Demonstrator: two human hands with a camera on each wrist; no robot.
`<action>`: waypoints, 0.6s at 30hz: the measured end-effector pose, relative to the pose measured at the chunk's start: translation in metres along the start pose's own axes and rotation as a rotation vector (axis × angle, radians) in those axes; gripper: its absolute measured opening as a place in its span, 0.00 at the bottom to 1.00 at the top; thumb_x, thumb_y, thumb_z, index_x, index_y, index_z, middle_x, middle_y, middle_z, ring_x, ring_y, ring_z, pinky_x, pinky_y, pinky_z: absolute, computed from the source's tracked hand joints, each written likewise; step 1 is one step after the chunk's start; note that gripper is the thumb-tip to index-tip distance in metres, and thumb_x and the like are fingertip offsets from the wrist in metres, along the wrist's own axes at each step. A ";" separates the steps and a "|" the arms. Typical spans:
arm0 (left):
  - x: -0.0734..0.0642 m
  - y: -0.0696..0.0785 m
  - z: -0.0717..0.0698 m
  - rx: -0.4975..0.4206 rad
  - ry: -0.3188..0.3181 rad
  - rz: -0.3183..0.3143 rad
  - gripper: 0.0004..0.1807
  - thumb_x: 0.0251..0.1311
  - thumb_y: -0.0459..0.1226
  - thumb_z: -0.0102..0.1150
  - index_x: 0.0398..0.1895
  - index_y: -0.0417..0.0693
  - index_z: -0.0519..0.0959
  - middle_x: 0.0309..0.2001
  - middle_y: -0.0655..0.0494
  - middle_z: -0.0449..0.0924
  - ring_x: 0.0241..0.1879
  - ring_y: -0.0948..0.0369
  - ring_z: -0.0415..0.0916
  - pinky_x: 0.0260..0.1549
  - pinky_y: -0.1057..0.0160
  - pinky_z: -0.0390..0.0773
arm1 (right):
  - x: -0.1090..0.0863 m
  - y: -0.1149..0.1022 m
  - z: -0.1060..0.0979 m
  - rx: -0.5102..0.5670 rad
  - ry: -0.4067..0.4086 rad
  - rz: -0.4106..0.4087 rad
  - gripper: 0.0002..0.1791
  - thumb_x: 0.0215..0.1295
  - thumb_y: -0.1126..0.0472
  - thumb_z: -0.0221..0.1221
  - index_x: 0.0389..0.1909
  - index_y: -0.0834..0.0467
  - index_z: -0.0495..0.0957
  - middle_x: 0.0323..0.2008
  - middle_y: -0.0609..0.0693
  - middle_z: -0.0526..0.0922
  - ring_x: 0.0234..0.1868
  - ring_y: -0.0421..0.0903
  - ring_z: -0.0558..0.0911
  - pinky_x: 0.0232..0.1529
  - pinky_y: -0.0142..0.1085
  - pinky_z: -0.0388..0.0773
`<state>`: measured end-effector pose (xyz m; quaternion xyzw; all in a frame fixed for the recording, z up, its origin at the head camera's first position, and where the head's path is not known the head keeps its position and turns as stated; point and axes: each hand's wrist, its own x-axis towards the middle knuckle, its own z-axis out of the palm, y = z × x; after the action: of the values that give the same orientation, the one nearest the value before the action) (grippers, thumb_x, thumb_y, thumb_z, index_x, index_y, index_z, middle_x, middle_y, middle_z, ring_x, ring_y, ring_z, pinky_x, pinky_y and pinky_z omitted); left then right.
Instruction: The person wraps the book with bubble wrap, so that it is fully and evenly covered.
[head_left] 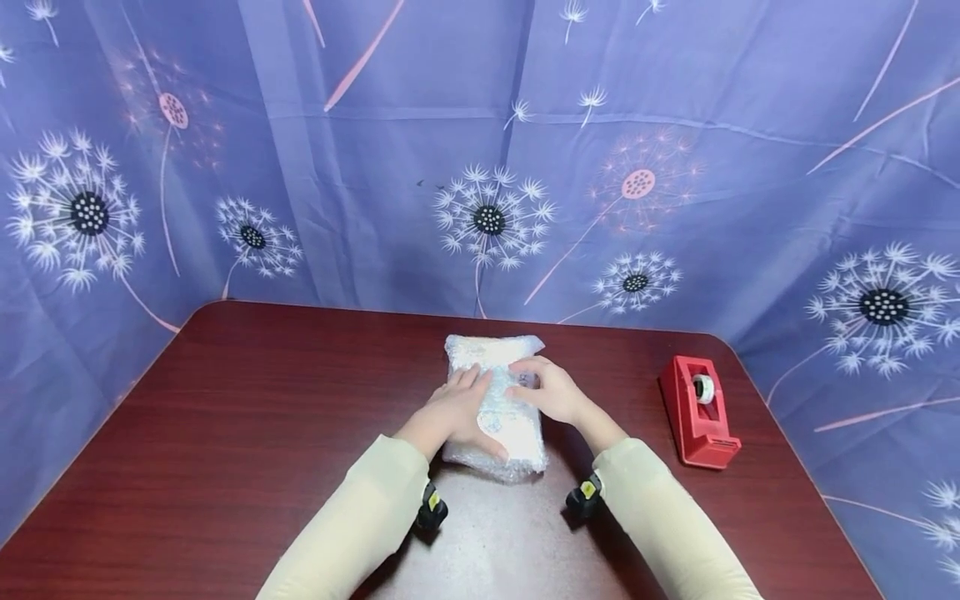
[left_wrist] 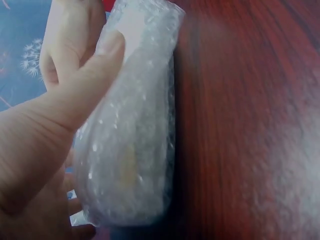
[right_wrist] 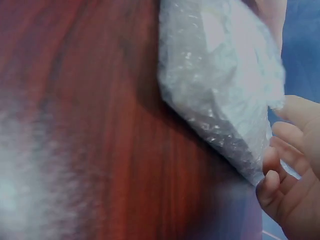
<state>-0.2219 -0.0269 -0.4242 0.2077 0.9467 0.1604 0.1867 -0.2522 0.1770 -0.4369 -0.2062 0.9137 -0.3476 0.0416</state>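
Observation:
A flat package in clear bubble wrap [head_left: 510, 435] lies lengthwise on the table, with something whitish showing through the plastic. My left hand [head_left: 459, 410] rests on its left side, fingers spread and thumb stretched across the top. In the left wrist view the thumb [left_wrist: 92, 80] lies along the bubble wrap [left_wrist: 135, 135]. At the package's right side, my right hand [head_left: 557, 393] has bent fingers, with thumb and forefinger apart. Fingertips [right_wrist: 270, 182] touch the wrap's edge in the right wrist view; whether they pinch the plastic is unclear.
A red tape dispenser [head_left: 693, 417] holding a small roll of tape [head_left: 703, 389] stands near the right edge of the dark red wooden table [head_left: 247, 433]. Behind the table hangs a blue curtain [head_left: 375, 183] with a dandelion print.

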 end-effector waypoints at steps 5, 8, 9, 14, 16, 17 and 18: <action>-0.002 -0.009 0.001 -0.028 0.022 0.030 0.70 0.33 0.72 0.64 0.76 0.52 0.41 0.77 0.51 0.30 0.75 0.49 0.30 0.72 0.45 0.39 | -0.004 -0.001 -0.001 0.012 0.083 0.029 0.18 0.63 0.56 0.59 0.52 0.60 0.79 0.53 0.58 0.77 0.36 0.46 0.77 0.35 0.35 0.75; -0.002 -0.014 0.001 -0.027 0.054 0.053 0.68 0.34 0.72 0.62 0.76 0.51 0.44 0.77 0.51 0.30 0.75 0.49 0.30 0.72 0.45 0.38 | -0.005 -0.001 -0.003 0.018 0.110 0.048 0.17 0.64 0.55 0.59 0.51 0.58 0.80 0.53 0.58 0.78 0.36 0.47 0.78 0.32 0.34 0.75; -0.002 -0.016 0.000 -0.026 0.066 0.060 0.67 0.35 0.73 0.62 0.76 0.52 0.45 0.77 0.51 0.30 0.75 0.49 0.30 0.72 0.44 0.38 | -0.005 -0.001 -0.003 0.022 0.115 0.054 0.17 0.64 0.55 0.58 0.51 0.58 0.80 0.53 0.58 0.78 0.35 0.47 0.78 0.31 0.34 0.75; -0.005 -0.022 0.002 -0.056 0.126 0.092 0.61 0.41 0.71 0.59 0.75 0.51 0.51 0.77 0.52 0.34 0.75 0.48 0.33 0.71 0.42 0.41 | -0.009 0.002 -0.001 0.022 0.117 0.079 0.17 0.63 0.55 0.60 0.49 0.59 0.80 0.50 0.57 0.79 0.33 0.48 0.78 0.29 0.33 0.74; -0.007 -0.024 0.004 -0.066 0.148 0.096 0.59 0.43 0.71 0.58 0.74 0.51 0.52 0.77 0.51 0.36 0.75 0.48 0.34 0.71 0.42 0.42 | -0.012 0.004 0.000 0.013 0.112 0.073 0.18 0.63 0.55 0.60 0.50 0.59 0.79 0.50 0.58 0.79 0.36 0.48 0.80 0.33 0.36 0.77; -0.008 -0.026 0.005 -0.071 0.156 0.095 0.58 0.43 0.70 0.58 0.74 0.51 0.52 0.77 0.51 0.37 0.75 0.48 0.35 0.71 0.42 0.42 | -0.013 0.005 0.000 0.007 0.108 0.067 0.18 0.64 0.54 0.59 0.51 0.60 0.79 0.51 0.58 0.79 0.38 0.49 0.81 0.36 0.38 0.78; -0.008 -0.027 0.006 -0.076 0.164 0.095 0.58 0.44 0.70 0.58 0.74 0.51 0.53 0.77 0.51 0.38 0.75 0.48 0.35 0.71 0.42 0.43 | -0.014 0.005 0.000 -0.004 0.105 0.064 0.20 0.64 0.54 0.59 0.52 0.60 0.78 0.52 0.58 0.79 0.41 0.50 0.81 0.40 0.40 0.79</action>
<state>-0.2216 -0.0527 -0.4375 0.2313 0.9412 0.2212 0.1084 -0.2412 0.1866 -0.4412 -0.1583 0.9214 -0.3548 0.0046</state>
